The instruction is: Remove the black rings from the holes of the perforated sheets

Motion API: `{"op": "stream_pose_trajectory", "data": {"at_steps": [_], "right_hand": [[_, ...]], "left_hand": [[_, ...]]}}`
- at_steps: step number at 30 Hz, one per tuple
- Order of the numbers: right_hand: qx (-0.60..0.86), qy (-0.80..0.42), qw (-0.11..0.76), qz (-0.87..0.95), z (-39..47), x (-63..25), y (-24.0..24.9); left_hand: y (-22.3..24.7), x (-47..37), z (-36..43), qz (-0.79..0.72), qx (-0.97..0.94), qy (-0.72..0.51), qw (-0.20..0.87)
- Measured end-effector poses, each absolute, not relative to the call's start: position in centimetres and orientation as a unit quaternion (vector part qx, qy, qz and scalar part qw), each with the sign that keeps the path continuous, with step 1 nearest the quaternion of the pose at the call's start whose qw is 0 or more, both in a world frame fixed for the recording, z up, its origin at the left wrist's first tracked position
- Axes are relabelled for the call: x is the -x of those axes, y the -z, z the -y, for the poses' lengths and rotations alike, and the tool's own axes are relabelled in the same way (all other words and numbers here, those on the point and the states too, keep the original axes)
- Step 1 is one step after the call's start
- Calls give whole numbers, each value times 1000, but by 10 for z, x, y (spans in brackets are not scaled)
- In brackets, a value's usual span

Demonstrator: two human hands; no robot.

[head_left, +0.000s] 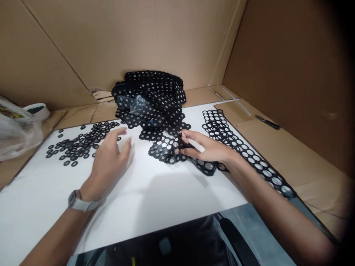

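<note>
My left hand, with a watch on its wrist, hovers over the white board with thumb and fingers apart and nothing between them. It is nearest to a spread of loose black rings on the left. My right hand is closed around a white pen-like tool; its tip is hidden by the fingers. The same fingertips touch a black sheet of joined rings, partly covering it. Behind the hands rises a crumpled pile of black ring-patterned sheets.
A long strip of empty ring outlines lies along the board's right side. Scissors rest on the cardboard beyond it. At the left stand a plastic bag and a white bowl. Cardboard walls enclose the back and right.
</note>
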State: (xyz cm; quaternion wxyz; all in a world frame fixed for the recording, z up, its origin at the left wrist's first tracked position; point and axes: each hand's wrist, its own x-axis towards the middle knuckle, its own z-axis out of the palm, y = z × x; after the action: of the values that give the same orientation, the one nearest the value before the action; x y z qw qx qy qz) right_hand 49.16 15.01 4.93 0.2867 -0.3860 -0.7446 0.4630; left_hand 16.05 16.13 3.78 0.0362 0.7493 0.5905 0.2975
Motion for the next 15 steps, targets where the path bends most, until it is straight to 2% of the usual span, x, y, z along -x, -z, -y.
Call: {"op": "stream_pose_trajectory", "data": {"at_steps": [7,11,15], "right_hand": [[386,-453,303,745,-146,-486,-47],[365,-434,326,756,-148,-479,-41],[350,-425,319,771,-150,-472,-37]], "left_hand": [[-29,-210,-127,-446,-840,-273,146],[-28,-215,-122,-434,-854,-209,195],[-29,-215,-123,-429,-856,-195,212]]}}
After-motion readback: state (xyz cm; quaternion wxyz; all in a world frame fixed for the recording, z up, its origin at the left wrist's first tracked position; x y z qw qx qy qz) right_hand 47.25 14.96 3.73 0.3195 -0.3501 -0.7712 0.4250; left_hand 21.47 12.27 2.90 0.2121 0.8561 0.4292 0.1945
